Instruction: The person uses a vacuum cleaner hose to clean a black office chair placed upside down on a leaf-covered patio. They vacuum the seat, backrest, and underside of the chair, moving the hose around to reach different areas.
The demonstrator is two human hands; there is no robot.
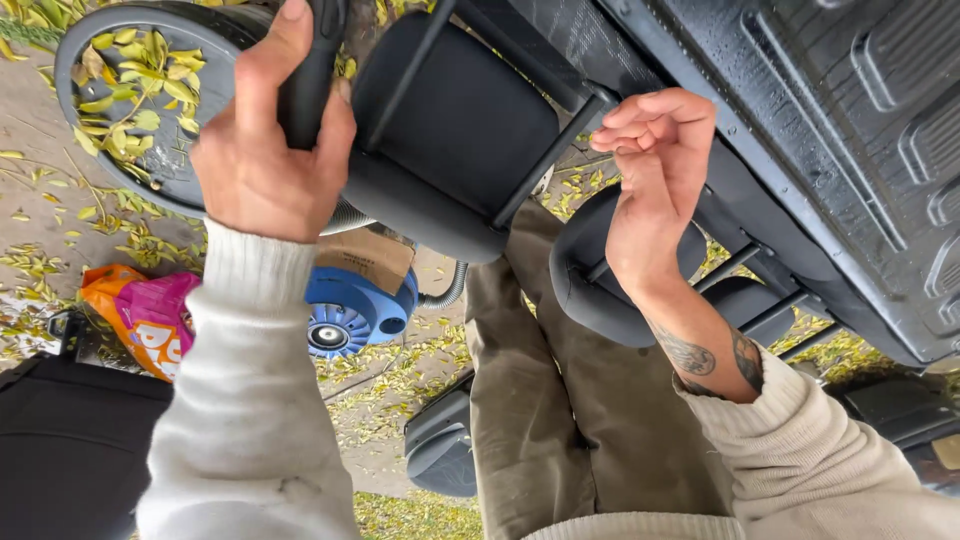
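My left hand [262, 150] grips a black tube-like handle [312, 70] that runs up past the top edge, next to a round grey lid or dish [110, 40] strewn with yellow-green leaves. My right hand [655, 165] hovers with fingers curled loosely, holding nothing, close to the metal posts of a black car headrest [450, 130]. A second black headrest [590, 280] hangs just below my right wrist. Both arms wear cream sleeves, and a tattoo shows on my right forearm.
A blue vacuum unit [350, 305] with a grey ribbed hose [450, 290] stands on the leaf-covered ground. An orange and pink bag [140, 310] lies at left by a black object [70, 440]. A dark ribbed car floor or mat [850, 130] fills the right side.
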